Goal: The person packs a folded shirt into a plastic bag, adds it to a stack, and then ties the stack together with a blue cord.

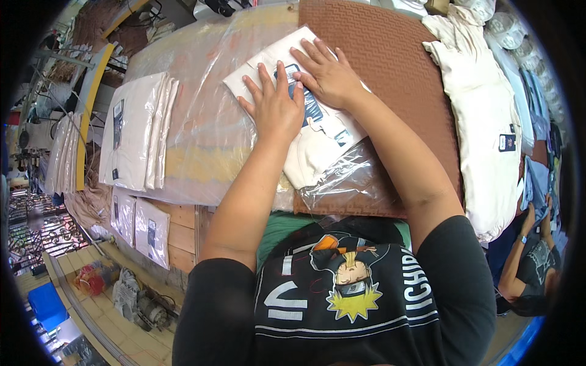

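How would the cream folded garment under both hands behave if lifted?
The folded garment would probably sag if held by one edge, being cloth. Glossy, loose clear plastic at its near end may feel slippery. Lying flat, the garment seems unlikely to roll.

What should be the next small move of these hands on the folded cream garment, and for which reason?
Probably the right hand should slide down to the clear plastic and draw it smooth, while the left hand holds the folded cream garment flat. Both hands lie spread on the garment, whereas the plastic at its near end looks loose and crumpled.
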`<state>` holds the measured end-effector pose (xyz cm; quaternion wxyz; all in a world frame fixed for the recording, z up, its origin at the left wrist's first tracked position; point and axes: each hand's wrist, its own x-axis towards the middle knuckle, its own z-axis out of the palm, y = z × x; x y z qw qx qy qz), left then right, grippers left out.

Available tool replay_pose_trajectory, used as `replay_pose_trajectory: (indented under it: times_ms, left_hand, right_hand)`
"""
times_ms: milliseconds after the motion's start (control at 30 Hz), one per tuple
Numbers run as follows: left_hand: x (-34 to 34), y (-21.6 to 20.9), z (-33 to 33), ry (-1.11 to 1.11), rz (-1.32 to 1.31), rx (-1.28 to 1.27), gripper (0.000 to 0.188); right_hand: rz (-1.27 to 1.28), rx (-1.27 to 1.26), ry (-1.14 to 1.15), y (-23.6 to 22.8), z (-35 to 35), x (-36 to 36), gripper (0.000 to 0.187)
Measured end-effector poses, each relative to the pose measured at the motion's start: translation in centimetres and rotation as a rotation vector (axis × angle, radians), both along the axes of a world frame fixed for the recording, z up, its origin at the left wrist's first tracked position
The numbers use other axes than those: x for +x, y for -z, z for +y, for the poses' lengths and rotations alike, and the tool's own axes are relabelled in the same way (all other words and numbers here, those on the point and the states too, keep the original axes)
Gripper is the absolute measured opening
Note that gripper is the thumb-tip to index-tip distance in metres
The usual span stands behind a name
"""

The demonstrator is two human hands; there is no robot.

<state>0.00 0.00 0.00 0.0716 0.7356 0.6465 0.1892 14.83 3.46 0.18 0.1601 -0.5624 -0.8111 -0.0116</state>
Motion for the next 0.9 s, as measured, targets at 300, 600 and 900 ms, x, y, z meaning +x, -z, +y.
replay_pose_trajectory:
  times_ms: [300, 600, 900]
  left_hand:
    - [0.2, -1.1, 2.2, 0.015, 0.002, -0.027, 0.06]
    - [9.3, -7.4, 5.4, 1.206, 0.355, -0.135, 0.075]
    - [14.1, -10.1, 3.6, 1.145, 0.847, -0.549, 0.051]
  right_hand:
    - [0.24, 0.021, -0.014, -0.8, 1.6, 2.6, 0.051]
    - [0.934, -0.06, 0.401, -9.2, -13.4, 16.3, 0.034]
    - [1.089, -0.102, 0.479, -7.4, -22.6, 18.9, 0.028]
